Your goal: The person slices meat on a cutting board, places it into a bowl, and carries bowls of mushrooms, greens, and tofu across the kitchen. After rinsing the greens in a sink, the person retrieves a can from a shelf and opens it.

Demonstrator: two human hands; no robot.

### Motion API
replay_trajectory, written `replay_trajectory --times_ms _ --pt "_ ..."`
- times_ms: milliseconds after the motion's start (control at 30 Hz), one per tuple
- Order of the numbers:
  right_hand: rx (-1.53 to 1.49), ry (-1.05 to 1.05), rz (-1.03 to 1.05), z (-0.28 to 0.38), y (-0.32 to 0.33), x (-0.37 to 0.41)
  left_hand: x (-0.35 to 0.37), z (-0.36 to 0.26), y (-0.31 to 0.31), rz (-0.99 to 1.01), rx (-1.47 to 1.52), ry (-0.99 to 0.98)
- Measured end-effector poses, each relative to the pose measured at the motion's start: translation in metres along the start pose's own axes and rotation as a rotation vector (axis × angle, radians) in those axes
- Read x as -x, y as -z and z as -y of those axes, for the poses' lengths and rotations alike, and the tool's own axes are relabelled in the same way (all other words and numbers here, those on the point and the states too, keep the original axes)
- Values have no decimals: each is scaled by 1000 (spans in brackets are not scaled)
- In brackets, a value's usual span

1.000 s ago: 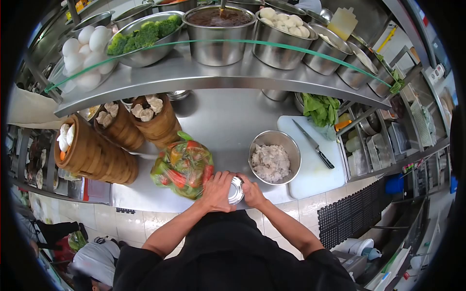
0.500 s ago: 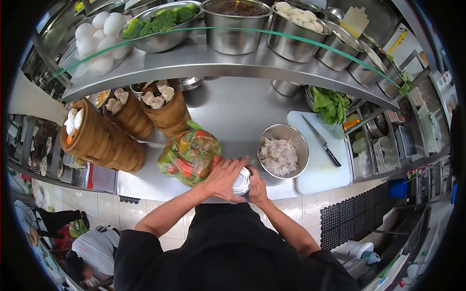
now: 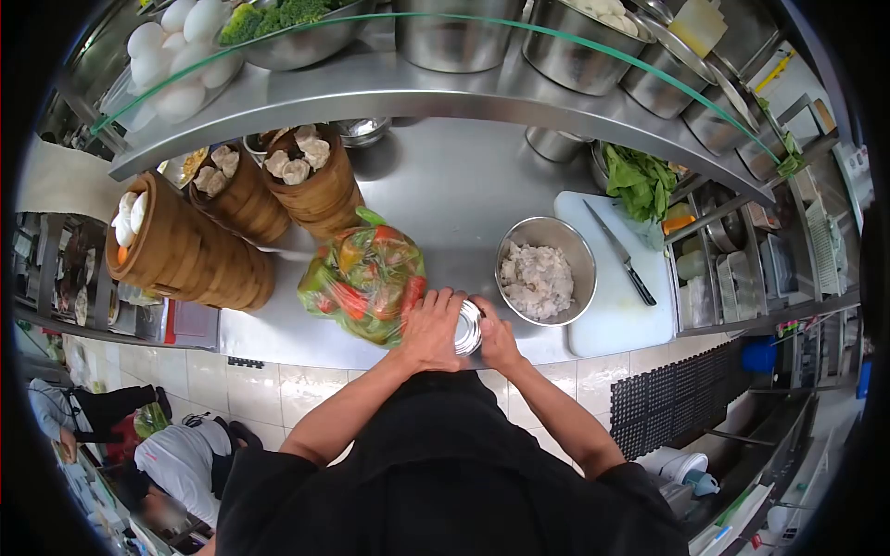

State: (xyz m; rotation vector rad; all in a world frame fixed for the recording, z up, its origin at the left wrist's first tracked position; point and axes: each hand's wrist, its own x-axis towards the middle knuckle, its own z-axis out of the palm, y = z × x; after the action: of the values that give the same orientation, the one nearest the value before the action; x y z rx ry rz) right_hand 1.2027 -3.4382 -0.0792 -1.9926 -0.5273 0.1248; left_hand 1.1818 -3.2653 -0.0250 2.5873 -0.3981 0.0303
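Observation:
A silver metal can (image 3: 469,328) stands near the counter's front edge, its round top facing up. My left hand (image 3: 434,326) wraps around its left side, fingers curled along the rim. Against the can's right rim, my right hand (image 3: 500,340) is closed on a small dark piece, mostly hidden by the fingers. Just left of my hands lies a clear plastic bag of red and green peppers (image 3: 357,283). To their right is a steel bowl (image 3: 587,269) holding pale, raw-looking chopped shrimp or meat (image 3: 538,281).
A knife (image 3: 619,250) lies on a white cutting board (image 3: 603,324) beside leafy greens (image 3: 640,181). Bamboo steamers (image 3: 199,250) with dumplings stand left. An overhead shelf (image 3: 436,97) carries eggs (image 3: 176,65), broccoli (image 3: 278,18) and pots. Two people are at lower left.
The can stays between my hands; my left fingers have drawn in around it from a flatter spread. My right hand has turned slightly at the rim. The view has shifted a little.

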Motion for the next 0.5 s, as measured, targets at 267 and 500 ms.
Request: replay_trajectory --times_ms 267,500 --pt "21 -144 140 -5 6 -4 0 0 7 62 14 -37" --pt "119 -207 186 6 9 -4 1 3 8 64 20 -42"
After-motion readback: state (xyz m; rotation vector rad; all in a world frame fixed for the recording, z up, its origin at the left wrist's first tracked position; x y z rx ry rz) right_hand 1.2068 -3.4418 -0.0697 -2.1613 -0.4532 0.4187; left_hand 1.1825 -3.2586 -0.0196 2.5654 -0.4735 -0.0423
